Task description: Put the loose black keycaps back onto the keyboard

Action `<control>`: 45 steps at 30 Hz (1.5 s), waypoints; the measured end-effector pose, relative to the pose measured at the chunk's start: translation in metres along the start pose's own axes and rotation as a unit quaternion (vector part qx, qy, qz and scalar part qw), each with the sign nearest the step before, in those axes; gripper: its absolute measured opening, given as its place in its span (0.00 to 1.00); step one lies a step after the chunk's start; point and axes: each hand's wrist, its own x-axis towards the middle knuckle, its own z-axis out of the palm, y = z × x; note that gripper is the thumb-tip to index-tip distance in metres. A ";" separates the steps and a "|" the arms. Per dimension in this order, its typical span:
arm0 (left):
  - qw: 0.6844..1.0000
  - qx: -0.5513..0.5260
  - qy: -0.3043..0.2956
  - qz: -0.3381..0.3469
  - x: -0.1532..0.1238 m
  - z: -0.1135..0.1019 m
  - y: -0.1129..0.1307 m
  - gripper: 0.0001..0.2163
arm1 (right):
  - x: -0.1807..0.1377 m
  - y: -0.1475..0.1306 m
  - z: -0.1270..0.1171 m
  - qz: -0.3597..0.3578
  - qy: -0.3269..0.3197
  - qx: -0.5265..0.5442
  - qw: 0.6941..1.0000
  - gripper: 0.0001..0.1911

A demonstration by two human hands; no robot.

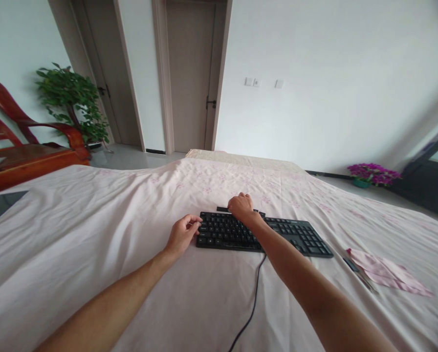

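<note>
A black keyboard (237, 235) lies flat on a pale pink flowered cloth, its cable (257, 288) running toward me. My left hand (184, 232) is at the keyboard's left end, thumb and fingers closed on that edge. Reaching across the keys, my right hand (241, 205) is closed at the far edge. A narrow black strip (223, 209) shows on both sides of the right hand, just behind the keyboard; the fingertips around it are hidden. My right forearm covers part of the keys.
Right of the keyboard lie a folded pink cloth (387, 274) and a small dark thin object (351, 264). A dark flat item (4, 205) rests at the far left. Beyond are a wooden chair (32, 156), a green plant (74, 102) and purple flowers (373, 173).
</note>
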 end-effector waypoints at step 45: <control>0.961 -0.242 -0.043 -0.126 -0.018 0.065 0.054 0.16 | -0.127 0.055 -0.009 0.027 -0.075 0.676 0.733 0.15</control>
